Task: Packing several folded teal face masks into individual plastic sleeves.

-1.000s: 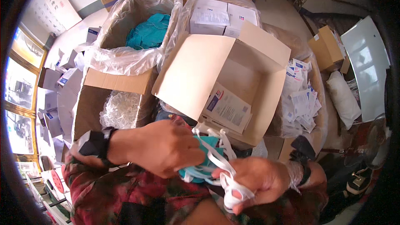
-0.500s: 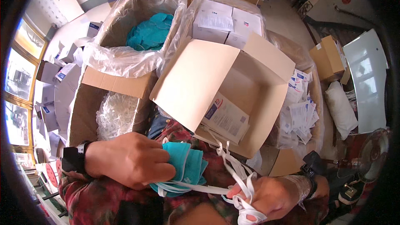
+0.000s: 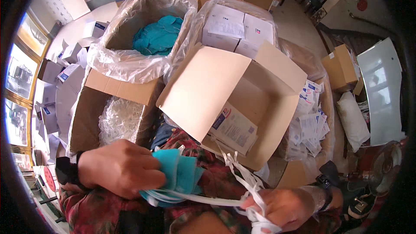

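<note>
My left hand (image 3: 119, 169) is closed on a small stack of teal face masks (image 3: 180, 173) above my lap. The masks fan out a little past my fingers, and white straps trail from their lower edge. My right hand (image 3: 281, 206), at the lower right, grips a bundle of white elastic straps (image 3: 249, 182). One strap runs taut from the masks to the right fingers, while several looser ones hang over that hand's near side. Just beyond the hands stands an open cardboard box (image 3: 268, 117), with flat printed packets (image 3: 236, 130) lying inside.
At the far left, a plastic-lined carton (image 3: 117, 39) holds loose teal masks. Nearer is a carton of tangled white straps (image 3: 121, 119). White boxes (image 3: 255, 30) fill another carton behind the open one. Packets (image 3: 310, 121) lie piled to the right, near a white sack (image 3: 353, 119).
My left hand has moved left with the masks, drawing the strap between the hands longer. My right hand has shifted only slightly and still grips the straps.
</note>
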A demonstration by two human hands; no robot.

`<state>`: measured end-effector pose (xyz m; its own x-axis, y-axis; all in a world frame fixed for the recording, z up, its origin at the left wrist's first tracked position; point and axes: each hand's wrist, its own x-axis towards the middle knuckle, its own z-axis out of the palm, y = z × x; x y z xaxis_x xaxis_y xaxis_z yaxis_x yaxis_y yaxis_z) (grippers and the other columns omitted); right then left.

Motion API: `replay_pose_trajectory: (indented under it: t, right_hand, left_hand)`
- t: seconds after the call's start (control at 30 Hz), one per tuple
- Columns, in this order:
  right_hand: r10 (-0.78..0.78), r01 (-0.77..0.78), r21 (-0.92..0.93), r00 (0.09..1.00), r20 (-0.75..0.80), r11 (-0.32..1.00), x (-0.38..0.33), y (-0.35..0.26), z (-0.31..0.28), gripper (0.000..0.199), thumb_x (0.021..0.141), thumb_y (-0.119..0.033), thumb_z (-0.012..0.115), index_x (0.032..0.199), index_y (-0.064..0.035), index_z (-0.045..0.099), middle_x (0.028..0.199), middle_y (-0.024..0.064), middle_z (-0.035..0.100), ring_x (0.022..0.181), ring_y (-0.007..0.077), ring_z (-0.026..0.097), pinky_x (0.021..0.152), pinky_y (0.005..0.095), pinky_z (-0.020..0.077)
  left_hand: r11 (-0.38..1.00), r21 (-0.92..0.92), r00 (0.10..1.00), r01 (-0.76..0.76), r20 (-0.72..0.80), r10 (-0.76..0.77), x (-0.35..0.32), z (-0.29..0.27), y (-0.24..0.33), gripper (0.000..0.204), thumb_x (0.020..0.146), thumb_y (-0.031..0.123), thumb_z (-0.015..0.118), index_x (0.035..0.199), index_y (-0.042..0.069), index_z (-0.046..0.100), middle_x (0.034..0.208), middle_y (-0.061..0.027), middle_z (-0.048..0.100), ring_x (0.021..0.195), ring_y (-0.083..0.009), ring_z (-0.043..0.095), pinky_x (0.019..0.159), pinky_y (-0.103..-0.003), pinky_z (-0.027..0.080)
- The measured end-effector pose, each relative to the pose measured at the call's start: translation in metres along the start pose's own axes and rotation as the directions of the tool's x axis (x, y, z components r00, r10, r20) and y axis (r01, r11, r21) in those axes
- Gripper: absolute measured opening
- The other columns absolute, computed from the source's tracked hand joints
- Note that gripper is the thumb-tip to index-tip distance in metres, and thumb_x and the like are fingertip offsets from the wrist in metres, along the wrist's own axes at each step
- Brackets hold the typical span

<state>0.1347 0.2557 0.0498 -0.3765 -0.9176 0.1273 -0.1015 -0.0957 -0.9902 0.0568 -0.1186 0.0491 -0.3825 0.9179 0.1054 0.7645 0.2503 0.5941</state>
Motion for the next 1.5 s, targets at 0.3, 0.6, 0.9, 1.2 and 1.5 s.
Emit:
replay_pose_trajectory:
  t: [0.3, 0.6, 0.9, 1.2, 1.5]
  right_hand:
    - [0.321, -0.227, 0.249, 0.830, -0.456, 0.942, 0.044, 0.014, -0.061, 0.020, 0.086, -0.017, 0.067, 0.100, -0.0058, 0.057, 0.083, 0.0062, 0.060, 0.077, 0.0168, 0.063, 0.063, 0.0301, 0.0514]
    - [0.303, 0.158, 0.469, 0.578, -0.757, 0.869, 0.051, 0.103, -0.096, 0.039, 0.082, -0.014, 0.067, 0.116, -0.0039, 0.052, 0.090, 0.0031, 0.061, 0.057, 0.0075, 0.052, 0.046, 0.0226, 0.0413]
    - [0.189, -0.076, 0.368, 0.940, -0.282, 0.927, 0.081, 0.123, -0.065, 0.037, 0.082, -0.026, 0.072, 0.108, -0.0015, 0.062, 0.103, 0.0023, 0.064, 0.095, 0.0117, 0.058, 0.082, 0.0261, 0.0447]
    - [-0.224, -0.050, -0.341, 0.665, -0.713, 0.939, 0.042, 0.062, -0.053, 0.029, 0.085, -0.017, 0.070, 0.110, -0.0041, 0.063, 0.108, 0.0098, 0.063, 0.103, 0.0193, 0.059, 0.091, 0.0310, 0.0439]
    - [-0.214, 0.209, -0.060, 0.973, -0.083, 0.976, 0.055, 0.045, -0.026, 0.023, 0.075, -0.013, 0.063, 0.097, -0.0092, 0.065, 0.105, 0.0105, 0.064, 0.104, 0.0304, 0.058, 0.098, 0.0448, 0.0377]
  left_hand:
    - [0.947, 0.315, 0.975, 0.057, -0.221, 0.015, 0.064, 0.005, -0.030, 0.033, 0.055, 0.025, 0.068, 0.075, 0.006, 0.050, 0.070, -0.0101, 0.048, 0.063, -0.0311, 0.053, 0.053, -0.042, 0.042]
    - [0.813, 0.565, 0.921, 0.140, -0.376, 0.103, 0.115, 0.004, -0.049, 0.034, 0.053, 0.012, 0.070, 0.078, 0.006, 0.048, 0.073, -0.0100, 0.049, 0.069, -0.0312, 0.055, 0.057, -0.041, 0.046]
    - [0.760, 0.627, 0.910, 0.172, -0.396, 0.121, 0.152, 0.016, -0.047, 0.029, 0.060, 0.009, 0.067, 0.082, 0.006, 0.048, 0.077, -0.0104, 0.053, 0.075, -0.0310, 0.058, 0.060, -0.041, 0.049]
    - [0.939, 0.198, 0.954, 0.282, -0.164, -0.252, 0.138, 0.044, -0.043, 0.036, 0.063, 0.018, 0.072, 0.093, 0.004, 0.056, 0.083, -0.0151, 0.060, 0.081, -0.0365, 0.060, 0.070, -0.044, 0.049]
    - [0.951, -0.227, 0.978, -0.208, -0.072, 0.197, 0.113, 0.062, -0.025, 0.024, 0.072, 0.018, 0.065, 0.092, 0.007, 0.059, 0.079, -0.0117, 0.061, 0.072, -0.0328, 0.061, 0.064, -0.039, 0.050]
